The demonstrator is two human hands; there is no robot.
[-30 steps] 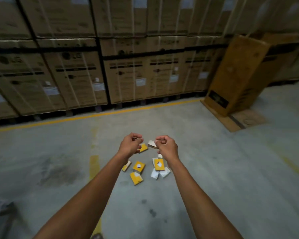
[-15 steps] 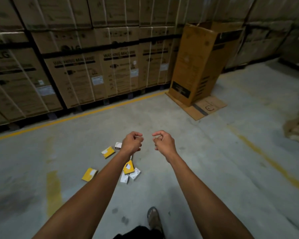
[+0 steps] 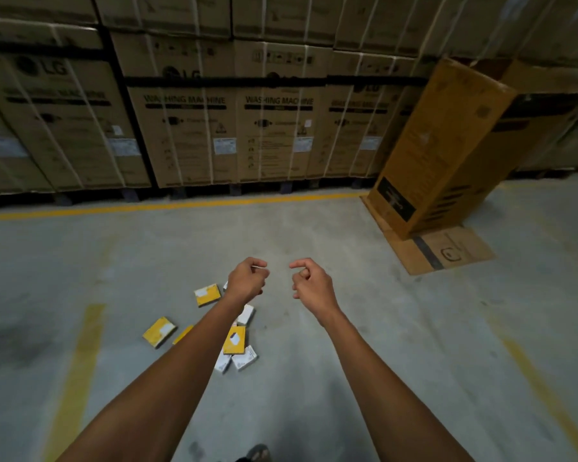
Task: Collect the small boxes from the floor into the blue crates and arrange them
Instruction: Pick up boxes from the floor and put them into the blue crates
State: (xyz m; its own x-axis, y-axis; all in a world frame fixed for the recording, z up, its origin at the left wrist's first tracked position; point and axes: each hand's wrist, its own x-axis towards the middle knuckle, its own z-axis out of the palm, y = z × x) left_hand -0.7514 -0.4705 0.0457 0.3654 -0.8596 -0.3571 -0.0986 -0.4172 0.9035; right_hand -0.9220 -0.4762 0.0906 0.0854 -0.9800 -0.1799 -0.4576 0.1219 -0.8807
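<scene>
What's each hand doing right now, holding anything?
Left hand: fingers curled, holding nothing visible.
Right hand: fingers curled, holding nothing visible.

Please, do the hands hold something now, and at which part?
Nothing can be seen in either. The left hand and the right hand hang in the air with curled fingers, above the small boxes on the floor.

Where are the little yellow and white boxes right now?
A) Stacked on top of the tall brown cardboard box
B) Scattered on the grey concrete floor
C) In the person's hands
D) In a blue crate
B: the small yellow and white boxes lie loose on the grey concrete floor, under the left forearm; no blue crate shows in the view.
</scene>
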